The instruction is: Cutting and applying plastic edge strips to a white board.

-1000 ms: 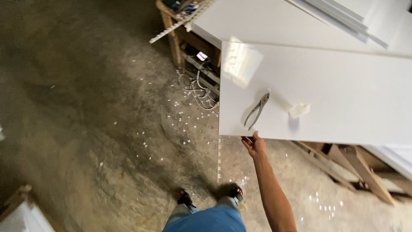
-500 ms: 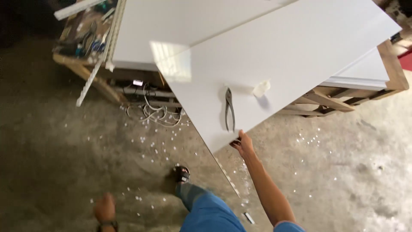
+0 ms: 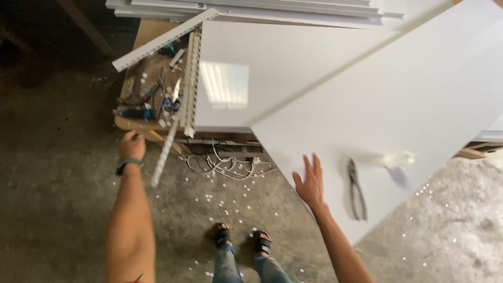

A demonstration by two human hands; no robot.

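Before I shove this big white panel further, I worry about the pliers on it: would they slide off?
Probably. The grey metal pliers lie loose on the glossy white flat panel, near its edge, so a jerk could send them sliding. They look heavy enough to stay put under a slow push.

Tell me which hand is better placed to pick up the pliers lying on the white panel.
Probably the right hand: it lies open on the white panel, close beside the pliers. The left hand is far off, at the edge of the cluttered wooden bench.

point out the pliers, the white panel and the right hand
pliers [image 3: 357, 189], head view, on the handles near the middle
white panel [image 3: 419, 94], head view, on a bare part of its face
right hand [image 3: 310, 184], head view, on the back of the hand
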